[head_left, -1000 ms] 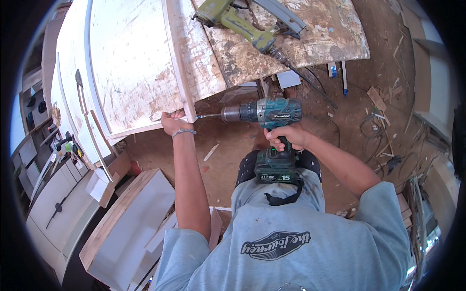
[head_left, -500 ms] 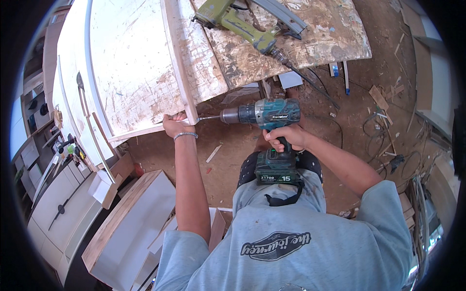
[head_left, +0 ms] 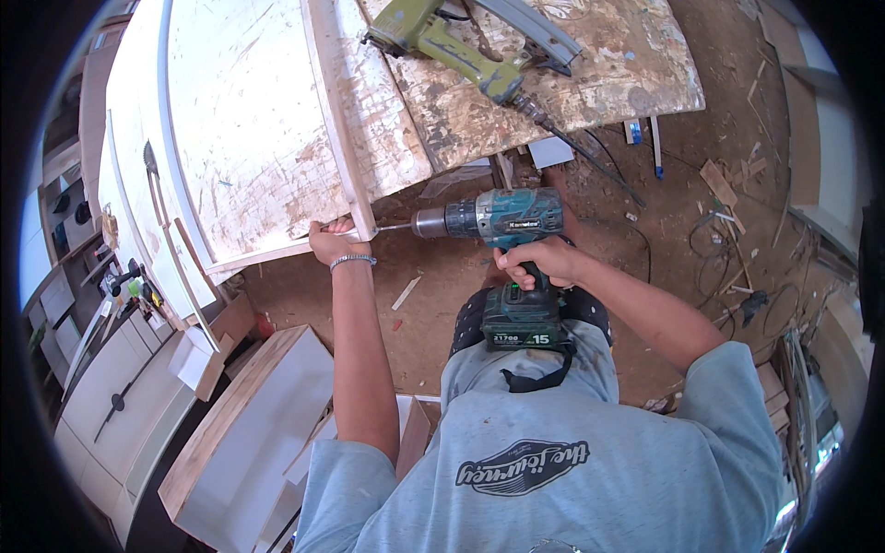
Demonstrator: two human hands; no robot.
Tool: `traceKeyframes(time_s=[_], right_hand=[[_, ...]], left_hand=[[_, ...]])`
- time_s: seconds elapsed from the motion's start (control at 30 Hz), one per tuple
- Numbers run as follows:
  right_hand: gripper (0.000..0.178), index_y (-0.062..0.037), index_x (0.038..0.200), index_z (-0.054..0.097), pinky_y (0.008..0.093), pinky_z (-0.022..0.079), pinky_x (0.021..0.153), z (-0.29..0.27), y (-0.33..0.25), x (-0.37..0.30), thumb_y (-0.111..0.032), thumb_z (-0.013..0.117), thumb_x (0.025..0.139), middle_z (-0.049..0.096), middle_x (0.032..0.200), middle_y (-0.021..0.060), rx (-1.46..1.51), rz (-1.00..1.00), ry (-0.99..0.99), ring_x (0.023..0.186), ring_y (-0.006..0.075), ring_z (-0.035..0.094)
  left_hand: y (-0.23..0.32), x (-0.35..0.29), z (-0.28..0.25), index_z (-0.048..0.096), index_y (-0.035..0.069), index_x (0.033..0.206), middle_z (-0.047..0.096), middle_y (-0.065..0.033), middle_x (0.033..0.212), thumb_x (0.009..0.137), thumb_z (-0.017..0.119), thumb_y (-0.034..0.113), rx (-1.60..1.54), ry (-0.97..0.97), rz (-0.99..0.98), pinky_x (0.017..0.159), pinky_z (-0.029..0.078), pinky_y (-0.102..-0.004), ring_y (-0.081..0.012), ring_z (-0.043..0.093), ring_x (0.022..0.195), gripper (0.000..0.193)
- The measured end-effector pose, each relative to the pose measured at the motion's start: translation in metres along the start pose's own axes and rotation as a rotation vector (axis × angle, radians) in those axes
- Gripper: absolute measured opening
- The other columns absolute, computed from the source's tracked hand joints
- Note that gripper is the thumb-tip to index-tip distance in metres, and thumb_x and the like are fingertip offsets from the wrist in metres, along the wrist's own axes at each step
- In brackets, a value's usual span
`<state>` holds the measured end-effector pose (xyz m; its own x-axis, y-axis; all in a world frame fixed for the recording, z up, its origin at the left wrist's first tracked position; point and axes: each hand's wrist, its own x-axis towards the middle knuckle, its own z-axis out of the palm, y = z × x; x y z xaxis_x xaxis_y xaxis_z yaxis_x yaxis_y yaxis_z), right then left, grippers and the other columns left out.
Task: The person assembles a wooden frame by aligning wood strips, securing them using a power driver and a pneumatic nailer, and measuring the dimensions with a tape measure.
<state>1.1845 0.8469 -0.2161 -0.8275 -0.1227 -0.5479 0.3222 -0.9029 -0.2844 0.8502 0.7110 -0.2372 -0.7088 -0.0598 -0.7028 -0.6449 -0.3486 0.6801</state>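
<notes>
My right hand (head_left: 539, 261) grips the handle of a teal cordless drill (head_left: 498, 221) with a black battery pack. Its bit points left and meets the near corner of a white wooden panel frame (head_left: 346, 166). My left hand (head_left: 329, 241), with a metal bracelet on the wrist, clamps that corner where the frame's two rails join. The panel's white face (head_left: 244, 120) is scuffed and stained and leans away from me.
A worn workbench top (head_left: 590, 83) carries a green corded power tool (head_left: 452, 46). White cabinet boxes (head_left: 249, 433) stand at lower left, more white cabinets (head_left: 101, 405) further left. Wood scraps and cables (head_left: 719, 240) litter the dirt floor on the right.
The drill has stayed pressed against the frame corner and both hands keep their grip; only the view has shifted slightly.
</notes>
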Motion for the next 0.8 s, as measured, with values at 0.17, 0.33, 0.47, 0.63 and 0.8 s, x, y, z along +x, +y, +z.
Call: traceKeyframes(time_s=[0.17, 0.33, 0.47, 0.63, 0.8], right_hand=[[0.011, -0.0045, 0.090, 0.060, 0.0272, 0.042, 0.051, 0.002, 0.000, 0.001, -0.015, 0.064, 0.089, 0.049, 0.060, 0.0005, -0.017, -0.011, 0.014, 0.051, 0.0105, 0.048], [0.014, -0.0016, 0.094, 0.058, 0.0270, 0.040, 0.052, 0.006, -0.005, 0.001, -0.015, 0.062, 0.090, 0.048, 0.061, -0.0001, -0.053, 0.006, 0.026, 0.053, 0.0109, 0.047], [0.018, 0.0002, 0.100, 0.060, 0.0273, 0.041, 0.052, 0.004, -0.002, 0.003, -0.015, 0.062, 0.090, 0.049, 0.061, 0.0000, -0.020, 0.001, 0.017, 0.053, 0.0107, 0.047], [0.016, -0.0016, 0.098, 0.059, 0.0273, 0.040, 0.052, 0.004, -0.003, 0.005, -0.016, 0.063, 0.090, 0.049, 0.061, 0.0002, -0.044, 0.025, 0.023, 0.053, 0.0108, 0.047], [0.016, -0.0024, 0.095, 0.059, 0.0272, 0.041, 0.053, 0.007, 0.000, 0.004, -0.017, 0.063, 0.091, 0.050, 0.060, 0.0004, -0.056, -0.013, 0.012, 0.053, 0.0111, 0.047]], left_hand=[[-0.001, 0.000, 0.000, 0.031, 0.014, 0.073, 0.033, 0.0025, 0.059, 0.105, 0.038, 0.027, -0.016, -0.006, 0.001, 0.037, 0.037, -0.0224, -0.0085, 0.036, 0.046, 0.036], [0.001, 0.002, -0.002, 0.032, 0.014, 0.074, 0.034, 0.0031, 0.059, 0.106, 0.038, 0.029, -0.006, -0.012, -0.019, 0.037, 0.037, -0.0223, -0.0077, 0.035, 0.045, 0.036], [0.001, -0.005, 0.002, 0.032, 0.014, 0.074, 0.035, 0.0030, 0.059, 0.106, 0.039, 0.029, 0.009, 0.019, -0.009, 0.037, 0.036, -0.0223, -0.0077, 0.033, 0.045, 0.035], [0.000, -0.014, 0.010, 0.032, 0.014, 0.075, 0.034, 0.0031, 0.059, 0.106, 0.039, 0.029, -0.028, 0.031, -0.002, 0.038, 0.036, -0.0220, -0.0076, 0.033, 0.045, 0.035], [0.003, -0.009, 0.006, 0.034, 0.013, 0.078, 0.034, 0.0032, 0.059, 0.107, 0.038, 0.030, -0.007, 0.007, -0.009, 0.038, 0.037, -0.0216, -0.0077, 0.033, 0.045, 0.034]])
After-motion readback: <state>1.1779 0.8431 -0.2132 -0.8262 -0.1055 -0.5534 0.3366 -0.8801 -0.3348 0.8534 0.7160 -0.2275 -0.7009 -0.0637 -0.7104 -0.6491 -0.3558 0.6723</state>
